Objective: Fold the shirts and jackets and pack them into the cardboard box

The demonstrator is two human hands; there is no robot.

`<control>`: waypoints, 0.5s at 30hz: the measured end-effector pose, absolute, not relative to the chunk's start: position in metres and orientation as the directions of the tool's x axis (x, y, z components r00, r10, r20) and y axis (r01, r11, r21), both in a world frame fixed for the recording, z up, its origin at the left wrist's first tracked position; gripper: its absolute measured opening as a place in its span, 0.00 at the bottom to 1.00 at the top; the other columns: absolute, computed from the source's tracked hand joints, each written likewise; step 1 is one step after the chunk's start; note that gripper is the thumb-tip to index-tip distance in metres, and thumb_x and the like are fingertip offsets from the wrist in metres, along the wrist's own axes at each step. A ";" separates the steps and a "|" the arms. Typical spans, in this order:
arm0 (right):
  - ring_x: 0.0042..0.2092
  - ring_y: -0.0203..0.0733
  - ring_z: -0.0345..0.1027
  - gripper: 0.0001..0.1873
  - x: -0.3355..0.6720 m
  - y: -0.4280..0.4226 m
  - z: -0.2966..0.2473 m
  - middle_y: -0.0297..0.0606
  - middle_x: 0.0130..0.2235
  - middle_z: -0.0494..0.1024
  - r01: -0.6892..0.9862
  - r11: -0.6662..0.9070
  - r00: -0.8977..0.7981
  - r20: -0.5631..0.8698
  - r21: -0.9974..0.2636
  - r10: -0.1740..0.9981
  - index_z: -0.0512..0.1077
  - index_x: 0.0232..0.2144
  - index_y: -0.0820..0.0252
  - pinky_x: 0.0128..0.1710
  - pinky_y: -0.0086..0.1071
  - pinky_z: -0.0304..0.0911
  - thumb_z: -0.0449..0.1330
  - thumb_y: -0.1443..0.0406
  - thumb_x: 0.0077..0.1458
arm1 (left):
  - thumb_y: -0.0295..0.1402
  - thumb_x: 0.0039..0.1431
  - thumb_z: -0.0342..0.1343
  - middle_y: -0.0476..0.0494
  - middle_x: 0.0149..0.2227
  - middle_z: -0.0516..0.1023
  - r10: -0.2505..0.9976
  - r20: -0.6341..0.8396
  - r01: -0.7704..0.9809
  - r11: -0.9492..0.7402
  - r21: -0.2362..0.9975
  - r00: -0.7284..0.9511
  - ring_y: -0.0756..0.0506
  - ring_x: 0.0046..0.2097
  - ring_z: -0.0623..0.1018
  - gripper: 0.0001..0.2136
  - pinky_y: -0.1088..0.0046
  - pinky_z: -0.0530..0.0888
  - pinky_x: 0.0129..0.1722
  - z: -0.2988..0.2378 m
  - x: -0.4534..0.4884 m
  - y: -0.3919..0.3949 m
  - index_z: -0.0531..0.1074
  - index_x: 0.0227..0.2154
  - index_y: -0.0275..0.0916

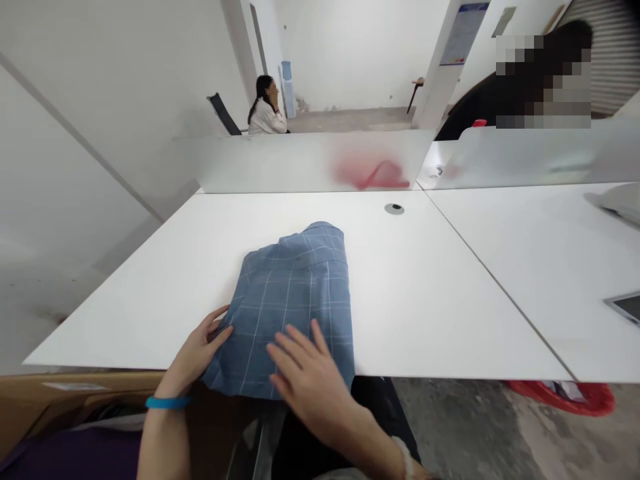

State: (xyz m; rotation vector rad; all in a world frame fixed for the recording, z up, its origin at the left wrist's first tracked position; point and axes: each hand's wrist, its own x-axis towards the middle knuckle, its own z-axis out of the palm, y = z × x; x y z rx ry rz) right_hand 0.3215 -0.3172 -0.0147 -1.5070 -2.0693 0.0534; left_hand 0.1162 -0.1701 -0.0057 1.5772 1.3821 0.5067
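Observation:
A blue shirt [295, 287] with a white check lies partly folded on the white table [415, 287], collar end away from me. Its near edge hangs slightly over the table's front edge. At the shirt's left side, my left hand [203, 343] has the fabric edge between thumb and fingers; a blue band circles that wrist. My right hand [310, 377] is open, fingers spread over the lower middle of the shirt. Whether its palm presses on the cloth I cannot tell.
A frosted divider [280, 160] runs along the table's back edge, near a round cable hole [395, 209]. Cardboard boxes [125, 381] stand below left, a red basket [595, 399] below right. Two people are beyond the divider. A dark-screened device [630, 305] lies at right.

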 end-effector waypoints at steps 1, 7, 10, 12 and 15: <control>0.64 0.51 0.51 0.22 0.335 -0.321 -0.021 0.42 0.60 0.65 0.896 0.304 -0.153 0.421 -0.322 0.894 0.63 0.58 0.59 0.62 0.59 0.44 0.47 0.59 0.64 | 0.55 0.45 0.55 0.33 0.51 0.74 0.924 -0.246 0.628 0.009 0.778 0.293 0.33 0.54 0.72 0.38 0.55 0.72 0.50 -0.004 0.116 -0.164 0.61 0.57 0.36; 0.65 0.57 0.46 0.29 0.365 -0.334 -0.060 0.50 0.63 0.57 0.970 0.165 -0.087 0.377 -0.179 0.922 0.60 0.60 0.61 0.59 0.61 0.47 0.57 0.59 0.59 | 0.47 0.61 0.37 0.30 0.63 0.58 0.826 0.119 0.789 -0.562 0.247 0.551 0.34 0.63 0.59 0.30 0.52 0.57 0.61 0.024 0.197 -0.135 0.62 0.57 0.29; 0.65 0.55 0.45 0.29 0.361 -0.335 -0.063 0.47 0.64 0.56 0.962 0.156 -0.063 0.373 -0.224 0.925 0.59 0.61 0.59 0.61 0.60 0.45 0.56 0.58 0.59 | 0.46 0.64 0.31 0.40 0.66 0.51 0.618 0.075 0.585 -0.771 0.252 0.782 0.42 0.67 0.51 0.29 0.58 0.50 0.64 0.022 0.276 -0.124 0.54 0.62 0.35; 0.66 0.54 0.45 0.29 0.360 -0.335 -0.061 0.46 0.64 0.55 0.948 0.157 -0.048 0.364 -0.277 0.930 0.58 0.61 0.58 0.61 0.58 0.45 0.55 0.57 0.59 | 0.47 0.64 0.31 0.40 0.67 0.47 0.603 0.055 0.575 -0.781 0.243 0.796 0.40 0.68 0.46 0.31 0.55 0.45 0.65 0.011 0.318 -0.115 0.49 0.64 0.34; 0.66 0.54 0.44 0.30 0.358 -0.336 -0.059 0.46 0.65 0.53 0.926 0.127 -0.005 0.325 -0.356 0.946 0.58 0.62 0.57 0.62 0.58 0.45 0.54 0.56 0.60 | 0.49 0.64 0.32 0.39 0.68 0.44 0.597 -0.078 0.594 -0.759 0.265 0.798 0.38 0.68 0.43 0.32 0.52 0.45 0.64 -0.009 0.350 -0.101 0.47 0.65 0.34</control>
